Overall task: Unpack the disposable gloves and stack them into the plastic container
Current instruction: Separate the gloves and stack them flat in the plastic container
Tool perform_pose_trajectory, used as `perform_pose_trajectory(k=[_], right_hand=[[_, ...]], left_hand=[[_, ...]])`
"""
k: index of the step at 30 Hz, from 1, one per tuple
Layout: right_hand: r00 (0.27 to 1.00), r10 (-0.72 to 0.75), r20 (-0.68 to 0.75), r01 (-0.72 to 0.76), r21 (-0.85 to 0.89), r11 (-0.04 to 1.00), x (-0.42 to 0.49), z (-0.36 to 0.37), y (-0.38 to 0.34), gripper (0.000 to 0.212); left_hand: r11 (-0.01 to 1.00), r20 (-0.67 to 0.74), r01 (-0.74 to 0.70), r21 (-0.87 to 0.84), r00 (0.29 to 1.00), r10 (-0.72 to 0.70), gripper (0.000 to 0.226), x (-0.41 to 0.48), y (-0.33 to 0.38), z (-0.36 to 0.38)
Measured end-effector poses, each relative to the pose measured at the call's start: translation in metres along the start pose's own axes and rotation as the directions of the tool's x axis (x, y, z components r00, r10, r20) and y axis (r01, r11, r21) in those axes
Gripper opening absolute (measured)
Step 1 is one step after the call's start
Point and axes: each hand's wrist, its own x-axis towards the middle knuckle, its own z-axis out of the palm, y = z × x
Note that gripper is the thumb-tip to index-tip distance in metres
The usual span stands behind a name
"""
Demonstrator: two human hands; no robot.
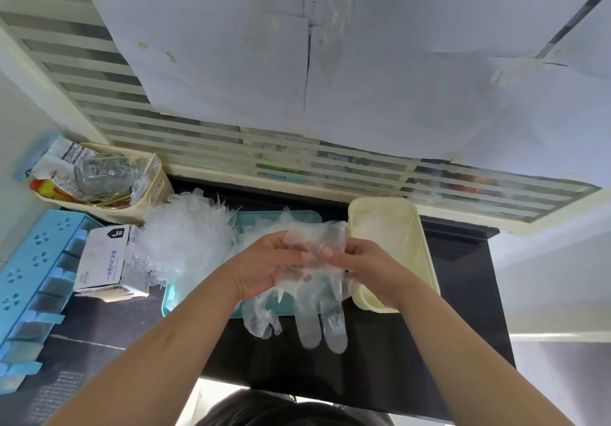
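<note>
Glove [316, 293], one, pinched between left hand [264, 268] and right hand [372, 268]; one cream container [363, 297]

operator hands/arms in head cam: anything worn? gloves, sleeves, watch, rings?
Nothing worn that shows. The left hand and right hand are bare: no gloves on them, no rings visible, nails short. The left forearm and right forearm are bare down to the frame edge: no sleeves, watch, bands or markings.

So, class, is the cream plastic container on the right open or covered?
Open. The cream plastic container has no lid; its inside shows, with what look like clear gloves in it.
</note>
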Motion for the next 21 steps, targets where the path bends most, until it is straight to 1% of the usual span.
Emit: perform_pose_trajectory(k=[2, 3, 5, 6, 7, 8, 9, 10, 11, 12, 13, 14, 15, 16, 17, 18, 19, 21], right_hand=[[0.999, -0.032, -0.035, 0.037, 0.14, 0.99, 0.002, 0.002, 0.006, 0.033], [0.998, -0.042, -0.055, 0.052, 0.197, 0.979, 0.002, 0.001, 0.008, 0.03], [0.987, -0.048, -0.151, 0.081, 0.226, 0.971, 0.002, 0.002, 0.013, 0.031], [0.976, -0.043, -0.215, 0.091, 0.218, 0.972, 0.003, 0.001, 0.017, 0.028], [0.959, -0.026, -0.284, 0.086, 0.2, 0.976, 0.004, 0.001, 0.019, 0.02], [0.936, -0.008, -0.351, 0.072, 0.169, 0.983, 0.005, 0.0, 0.02, 0.01], [0.908, 0.0, -0.418, 0.061, 0.133, 0.989, 0.005, -0.001, 0.021, 0.016], [0.89, 0.0, -0.455, 0.047, 0.093, 0.995, 0.006, -0.003, 0.021, 0.023], [0.879, -0.004, -0.477, 0.039, 0.063, 0.997, 0.006, -0.004, 0.019, 0.021], [0.882, -0.002, -0.47, 0.022, 0.036, 0.999, 0.006, -0.006, 0.018, 0.011], [0.894, 0.001, -0.448, 0.004, 0.009, 1.0, 0.006, -0.006, 0.015, 0.002], [0.905, 0.005, -0.426, -0.021, -0.032, 0.999, 0.007, -0.008, 0.016, 0.012], [0.911, 0.022, -0.411, -0.053, -0.065, 0.996, 0.009, -0.008, 0.016, 0.021], [0.913, 0.031, -0.406, -0.073, -0.088, 0.993, 0.011, -0.008, 0.016, 0.026], [0.909, 0.032, -0.416, -0.082, -0.103, 0.991, 0.012, -0.009, 0.017, 0.027], [0.909, 0.028, -0.417, -0.078, -0.105, 0.991, 0.012, -0.01, 0.018, 0.025], [0.907, 0.028, -0.42, -0.075, -0.095, 0.993, 0.012, -0.011, 0.019, 0.023], [0.9, 0.046, -0.434, -0.072, -0.044, 0.996, 0.011, -0.015, 0.022, 0.021]], left_hand=[[0.999, -0.015, 0.029, 0.046, 0.999, -0.028, 0.028, 0.004, -0.005, 0.002], [0.997, -0.03, 0.032, 0.064, 0.999, -0.03, 0.022, 0.005, -0.007, 0.002], [0.999, -0.097, 0.023, 0.046, 0.995, -0.018, 0.015, 0.006, -0.008, 0.002], [0.999, -0.162, 0.025, 0.025, 0.987, -0.021, 0.015, 0.007, -0.008, 0.001], [0.999, -0.261, 0.034, 0.028, 0.965, -0.025, 0.015, 0.009, -0.009, 0.0], [0.995, -0.387, 0.044, 0.087, 0.922, -0.007, 0.013, 0.014, -0.012, -0.002], [0.97, -0.522, 0.066, 0.233, 0.85, 0.067, 0.012, 0.019, -0.016, -0.005], [0.898, -0.608, 0.101, 0.428, 0.768, 0.203, 0.013, 0.026, -0.021, -0.008], [0.789, -0.596, 0.124, 0.602, 0.727, 0.341, 0.017, 0.031, -0.025, -0.009], [0.669, -0.513, 0.125, 0.733, 0.747, 0.423, 0.019, 0.036, -0.03, -0.01], [0.552, -0.406, 0.125, 0.825, 0.811, 0.422, 0.02, 0.042, -0.035, -0.009], [0.428, -0.309, 0.139, 0.893, 0.881, 0.357, 0.025, 0.05, -0.042, -0.007], [0.307, -0.259, 0.176, 0.935, 0.931, 0.258, 0.038, 0.059, -0.05, -0.006], [0.199, -0.27, 0.236, 0.951, 0.949, 0.164, 0.05, 0.068, -0.057, -0.005], [0.122, -0.311, 0.297, 0.947, 0.943, 0.116, 0.059, 0.074, -0.063, -0.005], [0.073, -0.349, 0.343, 0.936, 0.931, 0.103, 0.064, 0.078, -0.068, -0.006], [0.047, -0.37, 0.367, 0.929, 0.923, 0.108, 0.065, 0.081, -0.071, -0.007], [-0.005, -0.374, 0.378, 0.926, 0.919, 0.123, 0.064, 0.084, -0.078, -0.012]])
